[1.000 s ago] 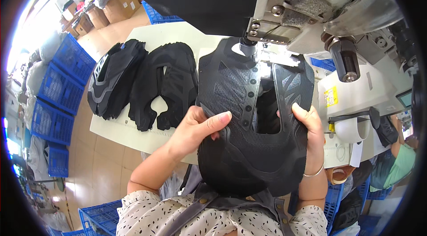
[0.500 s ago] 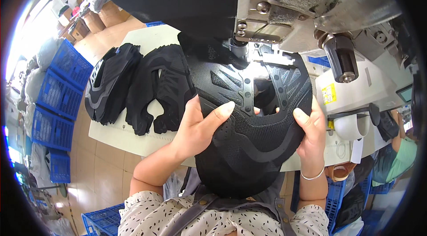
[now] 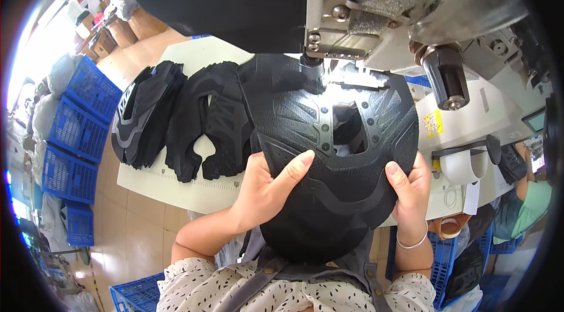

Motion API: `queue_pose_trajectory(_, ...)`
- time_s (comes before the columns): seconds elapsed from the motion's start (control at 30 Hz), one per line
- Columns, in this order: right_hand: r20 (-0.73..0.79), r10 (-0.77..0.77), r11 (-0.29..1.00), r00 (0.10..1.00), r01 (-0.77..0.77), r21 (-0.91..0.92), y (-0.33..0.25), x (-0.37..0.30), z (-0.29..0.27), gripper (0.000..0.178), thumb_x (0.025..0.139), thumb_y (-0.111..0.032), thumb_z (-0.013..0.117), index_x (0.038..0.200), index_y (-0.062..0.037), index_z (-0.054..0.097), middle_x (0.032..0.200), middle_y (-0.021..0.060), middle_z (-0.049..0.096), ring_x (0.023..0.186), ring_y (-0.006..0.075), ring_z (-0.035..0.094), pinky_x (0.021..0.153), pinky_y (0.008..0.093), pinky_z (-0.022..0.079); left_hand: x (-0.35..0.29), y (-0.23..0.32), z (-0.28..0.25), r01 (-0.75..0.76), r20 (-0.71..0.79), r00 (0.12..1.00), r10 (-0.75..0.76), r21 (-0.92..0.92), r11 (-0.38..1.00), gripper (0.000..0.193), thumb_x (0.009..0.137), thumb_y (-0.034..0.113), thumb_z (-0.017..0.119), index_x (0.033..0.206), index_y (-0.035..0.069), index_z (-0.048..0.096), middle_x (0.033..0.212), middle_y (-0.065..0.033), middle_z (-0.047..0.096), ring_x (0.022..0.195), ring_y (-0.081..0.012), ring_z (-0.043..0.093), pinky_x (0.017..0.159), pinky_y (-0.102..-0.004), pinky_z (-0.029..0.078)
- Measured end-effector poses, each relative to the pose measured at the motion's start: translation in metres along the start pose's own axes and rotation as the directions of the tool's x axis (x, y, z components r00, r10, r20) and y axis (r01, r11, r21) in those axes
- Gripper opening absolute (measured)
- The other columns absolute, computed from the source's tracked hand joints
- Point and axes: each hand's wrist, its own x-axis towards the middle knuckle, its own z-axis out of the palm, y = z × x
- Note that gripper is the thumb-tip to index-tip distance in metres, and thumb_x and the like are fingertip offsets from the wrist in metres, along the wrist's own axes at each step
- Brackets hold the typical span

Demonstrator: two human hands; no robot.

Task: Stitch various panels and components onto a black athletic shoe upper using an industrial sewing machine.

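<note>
A black shoe upper (image 3: 346, 183) with lace holes and an open throat is spread between my hands, its far part under the head of a sewing machine (image 3: 346, 30). My left hand (image 3: 264, 185) grips its left edge, thumb on top and fingers beneath. On the opposite edge my right hand (image 3: 409, 188) pinches it the same way. The toe end hangs toward my lap. Bright lamp light falls on the piece beside the machine's post (image 3: 312, 68), and what lies under the material there is hidden.
Left on the pale table (image 3: 170, 185) lie a stack of shoe uppers (image 3: 147, 115) and another pile of black uppers (image 3: 214, 118). Blue crates (image 3: 76, 130) are stacked at far left. A white cup-shaped part (image 3: 464, 167) sits at right. Another person's green sleeve (image 3: 523, 209) shows at far right.
Both hands have come slightly nearer to me with the upper. Its sides now lie flatter and wider, and the throat opening looks turned a little. The piles stay put.
</note>
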Motion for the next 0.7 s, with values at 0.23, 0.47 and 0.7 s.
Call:
queue_pose_trajectory(0.23,-0.034,-0.057,0.998,0.998,0.057,0.009,-0.002,0.013,0.011,0.025,0.086,-0.005,0.055,0.109,0.0035,0.05,0.101,0.0086,0.06,0.087,0.012,0.057,0.078,0.0242,0.046,0.016,-0.001,0.004,-0.054,-0.088,0.995,0.049,-0.057,0.997,0.018,0.088,0.011,0.051,0.077,-0.001,0.057,0.069,0.0053,0.052,0.063,-0.0021,0.043,0.054,-0.0205,0.037)
queue_pose_trajectory(0.47,-0.011,-0.062,0.995,0.998,0.063,0.074,0.004,0.039,0.009,0.023,0.085,-0.005,0.054,0.107,0.003,0.051,0.099,0.009,0.06,0.085,0.0119,0.057,0.078,0.0255,0.046,0.041,0.005,-0.004,-0.043,-0.058,0.998,0.034,-0.151,0.988,0.016,0.086,0.009,0.053,0.086,-0.005,0.061,0.076,0.0,0.061,0.066,-0.0036,0.052,0.058,-0.0197,0.043)
queue_pose_trajectory(0.7,0.007,-0.077,0.995,0.997,0.077,0.07,0.002,0.062,0.011,0.023,0.085,-0.004,0.053,0.106,0.0033,0.052,0.098,0.0089,0.06,0.085,0.0126,0.058,0.079,0.026,0.046,0.07,0.012,-0.01,-0.064,-0.076,0.996,0.052,-0.164,0.984,0.018,0.081,0.003,0.055,0.096,-0.006,0.059,0.086,-0.0084,0.062,0.075,-0.0122,0.06,0.067,-0.0231,0.048)
